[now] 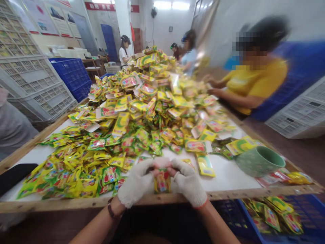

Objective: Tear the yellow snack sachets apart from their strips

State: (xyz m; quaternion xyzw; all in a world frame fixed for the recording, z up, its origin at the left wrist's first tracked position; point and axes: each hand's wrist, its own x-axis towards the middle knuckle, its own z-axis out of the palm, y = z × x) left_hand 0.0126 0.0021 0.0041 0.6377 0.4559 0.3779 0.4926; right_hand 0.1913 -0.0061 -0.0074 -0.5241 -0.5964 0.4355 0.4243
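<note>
My left hand (137,183), in a white glove with bare fingertips, is closed on the left side of a small yellow and green packet (162,181) with red pictures. My right hand (189,181), gloved the same way, grips its right side. Both sets of fingers meet around the packet's top, where a blurred pinkish piece shows. The packet hangs upright over the table's front edge. Beyond my hands rises a large heap of yellow packets and boxes (122,125). Loose packets (76,169) spread out at the left, and a yellow box (205,165) lies just right of my hands.
A green cup (260,161) lies tilted at the table's right, near a red and yellow wrapper. A dark object (16,176) rests at the left corner. Below right, a blue crate (250,220) holds packets. A person in yellow (254,83) works at the right side; more people sit farther back.
</note>
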